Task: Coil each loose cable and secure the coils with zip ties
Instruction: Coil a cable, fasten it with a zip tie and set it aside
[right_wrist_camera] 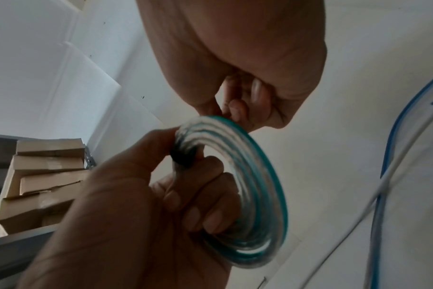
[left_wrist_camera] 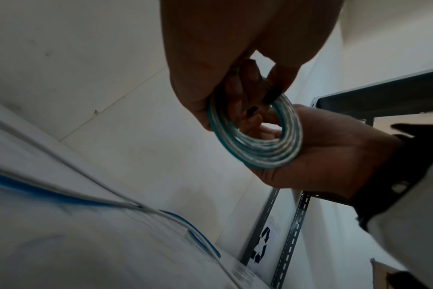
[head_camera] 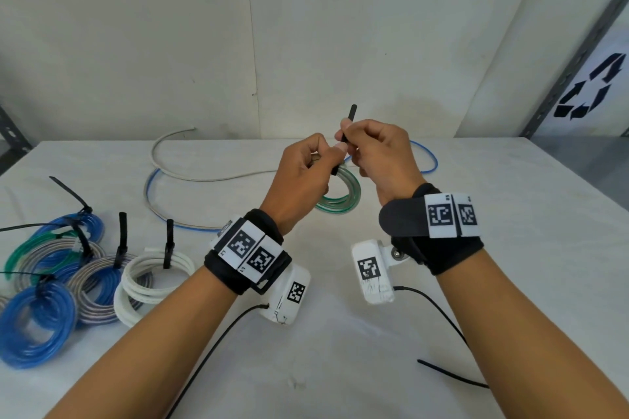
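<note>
Both hands are up above the bench, working one coil. The left hand has its fingers curled round the green-and-clear coil, which hangs below the knuckles, lifted off the bench surface. The right hand pinches the black zip tie between thumb and forefinger, the tie's tail sticking up past the fingertips.

From the head camera most of the coil is hidden behind the left hand. The left wrist view fills that in: the full ring of the coil shows, with the left hand clenched on its top edge and the right hand close behind it. The right wrist view gives the other face: the coil with the left hand's fingers threaded through its middle, a dark band of zip tie crossing the strands at the thumb, and the right hand bunched shut just above the rim.

Only the head view shows the rest: left of the held coil, a cluster of tied coils in blue, grey, green and white lies on the bench, each with a black tie. Behind the held coil, a loose white cable and a loose blue cable curve across the bench. A spare zip tie lies nearer the person, by the right forearm.
</note>
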